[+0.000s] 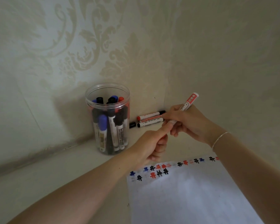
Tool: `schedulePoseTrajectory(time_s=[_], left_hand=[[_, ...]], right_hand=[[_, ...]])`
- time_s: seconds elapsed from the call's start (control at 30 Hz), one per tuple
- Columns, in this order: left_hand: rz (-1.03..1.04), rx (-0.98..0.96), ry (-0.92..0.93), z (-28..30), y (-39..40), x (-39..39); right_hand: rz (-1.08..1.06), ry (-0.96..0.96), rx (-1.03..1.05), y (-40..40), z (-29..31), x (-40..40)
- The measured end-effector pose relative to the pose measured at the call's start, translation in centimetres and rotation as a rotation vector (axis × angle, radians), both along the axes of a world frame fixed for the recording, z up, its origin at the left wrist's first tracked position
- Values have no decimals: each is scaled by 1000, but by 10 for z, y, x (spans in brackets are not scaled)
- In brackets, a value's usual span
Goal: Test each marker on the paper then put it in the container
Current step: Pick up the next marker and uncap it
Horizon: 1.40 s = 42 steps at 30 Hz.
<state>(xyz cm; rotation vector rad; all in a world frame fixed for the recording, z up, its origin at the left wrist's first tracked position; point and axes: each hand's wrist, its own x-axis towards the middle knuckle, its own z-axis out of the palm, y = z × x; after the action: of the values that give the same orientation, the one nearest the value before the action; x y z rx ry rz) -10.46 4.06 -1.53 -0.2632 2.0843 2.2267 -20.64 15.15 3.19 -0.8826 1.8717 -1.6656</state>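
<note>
Markers already crowd the clear container [107, 120] in the table's far corner, three more [149, 119] lie beside it, and both hands, right [187, 121] and left [150, 147], grip a red one [187, 103] above the marked paper [192, 191].

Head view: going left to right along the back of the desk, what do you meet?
Clear container full of markers → loose black cap → three markers lying by the wall → right hand holding a red-labelled marker.
</note>
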Motion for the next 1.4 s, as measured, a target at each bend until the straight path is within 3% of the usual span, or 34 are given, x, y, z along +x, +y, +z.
schedulePoseTrajectory(time_s=[0.07, 0.23, 0.3, 0.6, 0.8, 0.97, 1.07, 1.17, 1.4], left_hand=[[26, -127, 30, -3, -3, -1], [76, -924, 112, -18, -11, -4], [65, -1105, 135, -25, -11, -7], [108, -1158, 144, -40, -12, -10], [137, -1185, 297, -47, -18, 9], [-113, -1098, 430, -52, -33, 31], [-270, -1186, 383, -51, -35, 36], [-389, -1322, 327, -51, -33, 39], [-425, -1340, 316, -52, -33, 41]], right_hand=[[-193, 21, -30, -1, 0, -6], [-633, -9, -181, 0, -12, -16], [-706, -46, -217, 2, -21, -13], [-742, -178, -187, 11, -46, 2], [-657, -241, -185, 9, -49, 16], [-405, -364, -170, 16, -53, 29], [-389, -272, -51, 20, -65, 37], [-470, -181, -62, 24, -78, 39], [-490, 102, 48, 23, -95, 44]])
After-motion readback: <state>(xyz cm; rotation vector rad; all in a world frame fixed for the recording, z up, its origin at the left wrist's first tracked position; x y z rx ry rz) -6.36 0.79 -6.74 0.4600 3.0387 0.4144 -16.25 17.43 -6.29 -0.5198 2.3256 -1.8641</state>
